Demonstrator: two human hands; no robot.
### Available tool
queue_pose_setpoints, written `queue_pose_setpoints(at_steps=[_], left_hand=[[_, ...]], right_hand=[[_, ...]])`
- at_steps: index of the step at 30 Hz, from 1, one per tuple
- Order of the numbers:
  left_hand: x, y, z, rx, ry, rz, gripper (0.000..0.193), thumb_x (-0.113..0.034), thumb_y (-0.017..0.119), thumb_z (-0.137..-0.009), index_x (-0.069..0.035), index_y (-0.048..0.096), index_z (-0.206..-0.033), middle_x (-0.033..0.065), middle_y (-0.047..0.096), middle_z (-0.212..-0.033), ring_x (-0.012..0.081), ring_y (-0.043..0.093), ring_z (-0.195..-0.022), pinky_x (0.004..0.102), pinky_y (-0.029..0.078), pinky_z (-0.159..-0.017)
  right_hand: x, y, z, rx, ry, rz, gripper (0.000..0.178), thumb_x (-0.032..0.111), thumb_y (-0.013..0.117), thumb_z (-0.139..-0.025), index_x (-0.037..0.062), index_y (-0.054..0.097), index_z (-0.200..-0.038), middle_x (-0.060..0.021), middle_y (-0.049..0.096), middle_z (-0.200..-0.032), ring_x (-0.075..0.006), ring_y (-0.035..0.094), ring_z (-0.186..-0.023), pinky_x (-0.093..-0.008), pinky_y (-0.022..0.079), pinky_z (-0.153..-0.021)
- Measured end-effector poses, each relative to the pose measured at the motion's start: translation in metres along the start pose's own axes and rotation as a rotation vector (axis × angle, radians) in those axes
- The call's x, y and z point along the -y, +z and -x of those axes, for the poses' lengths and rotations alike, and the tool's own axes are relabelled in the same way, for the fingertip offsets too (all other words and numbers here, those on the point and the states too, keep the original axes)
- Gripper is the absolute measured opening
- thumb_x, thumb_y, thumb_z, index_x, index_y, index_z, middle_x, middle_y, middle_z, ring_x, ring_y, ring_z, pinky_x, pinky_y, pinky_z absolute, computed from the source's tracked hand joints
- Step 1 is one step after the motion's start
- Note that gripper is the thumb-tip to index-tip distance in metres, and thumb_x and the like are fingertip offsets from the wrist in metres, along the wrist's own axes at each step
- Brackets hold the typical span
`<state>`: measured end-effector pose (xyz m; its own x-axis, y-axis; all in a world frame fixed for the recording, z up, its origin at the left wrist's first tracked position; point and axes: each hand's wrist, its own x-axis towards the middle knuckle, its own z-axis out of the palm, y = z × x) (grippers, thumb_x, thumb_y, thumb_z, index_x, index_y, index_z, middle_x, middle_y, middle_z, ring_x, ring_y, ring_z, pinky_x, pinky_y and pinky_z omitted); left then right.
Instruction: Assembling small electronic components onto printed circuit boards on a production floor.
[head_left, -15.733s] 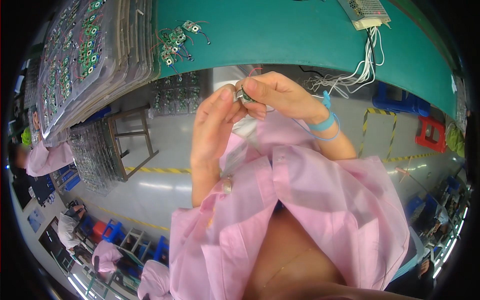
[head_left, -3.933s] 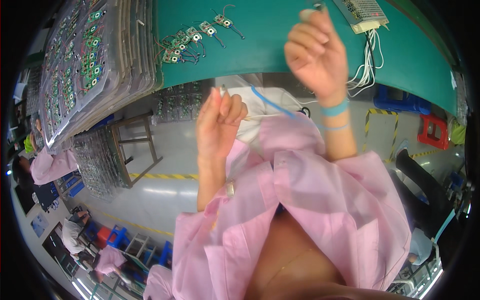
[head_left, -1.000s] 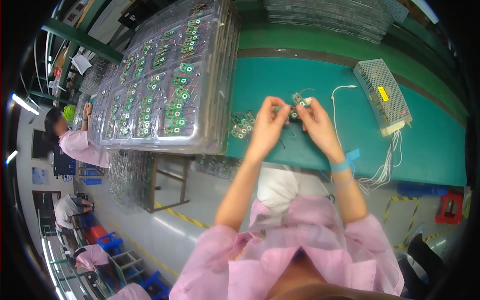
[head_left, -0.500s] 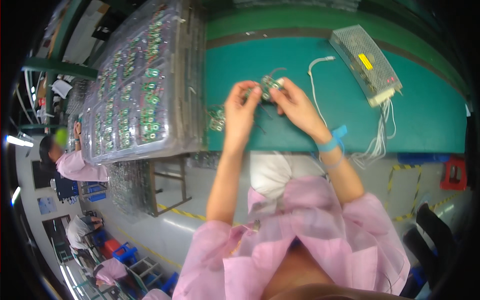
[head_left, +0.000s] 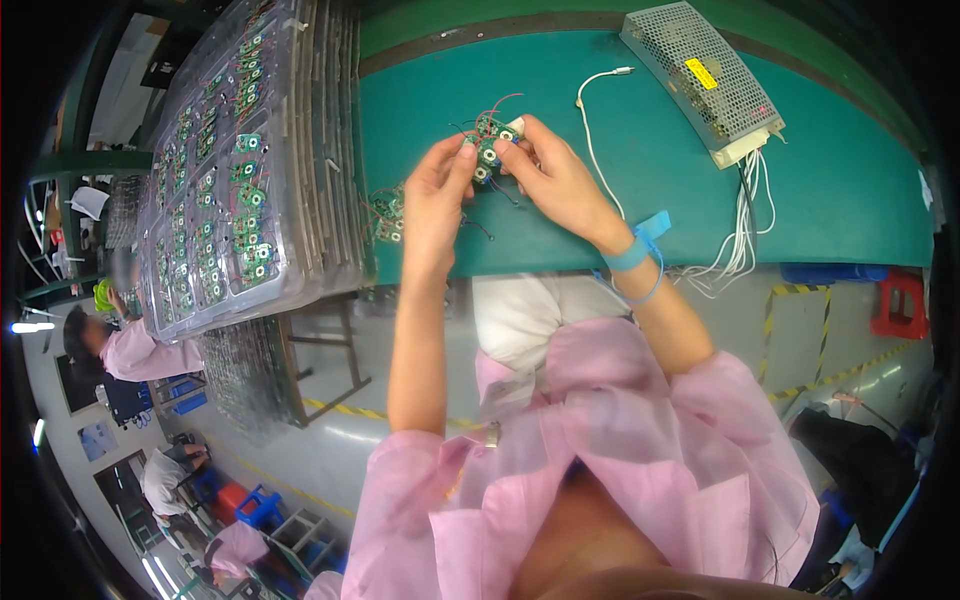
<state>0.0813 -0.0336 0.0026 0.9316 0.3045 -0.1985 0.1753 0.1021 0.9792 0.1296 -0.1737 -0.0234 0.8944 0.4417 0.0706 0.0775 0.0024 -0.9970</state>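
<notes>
Between my two hands, above the green mat (head_left: 540,235), is a small cluster of green circuit boards (head_left: 487,152) with round white-ringed parts and thin red and dark wires. My left hand (head_left: 437,185) pinches its left side between thumb and fingers. My right hand (head_left: 550,175) grips its right side, thumb on top, and wears a blue wrist strap (head_left: 630,255) with a cord. Several more circuit boards (head_left: 385,215) lie on the mat beside my left hand, partly covered by it.
Stacked clear plastic trays (head_left: 300,190) filled with circuit boards stand at the left. A perforated metal power supply (head_left: 690,85) sits at the far right, with white cables (head_left: 745,220) trailing over the near edge. A white cable (head_left: 590,130) lies on the mat. Co-workers sit at far left.
The whole view has shifted, so the mat, trays and power supply appear further left and higher. Both hands still hold the boards, which now show more clearly, spread between the fingers.
</notes>
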Motion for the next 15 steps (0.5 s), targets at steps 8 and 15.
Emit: queue_pose_setpoints(at_steps=[8,15], left_hand=[[-0.008,-0.015,-0.008,0.173,-0.011,0.002,0.028,-0.011,0.059,-0.089,0.000,0.052,-0.114,0.0047,0.058,-0.078,0.0089,0.055,-0.064,0.0165,0.040,-0.054],[-0.022,-0.019,-0.006,0.275,-0.063,0.001,0.026,-0.011,0.057,-0.090,-0.001,0.051,-0.113,0.0049,0.056,-0.070,0.0097,0.056,-0.059,0.0184,0.043,-0.051]], right_hand=[[0.001,-0.001,0.000,0.022,-0.053,0.196,0.016,0.020,0.048,-0.091,0.0045,0.043,-0.093,-0.0093,0.055,-0.073,-0.0238,0.051,-0.061,-0.0353,0.040,-0.054],[0.011,-0.001,0.007,0.006,-0.183,0.360,0.013,0.017,0.046,-0.091,0.0051,0.041,-0.093,-0.0118,0.057,-0.077,-0.0310,0.054,-0.061,-0.0403,0.041,-0.053]])
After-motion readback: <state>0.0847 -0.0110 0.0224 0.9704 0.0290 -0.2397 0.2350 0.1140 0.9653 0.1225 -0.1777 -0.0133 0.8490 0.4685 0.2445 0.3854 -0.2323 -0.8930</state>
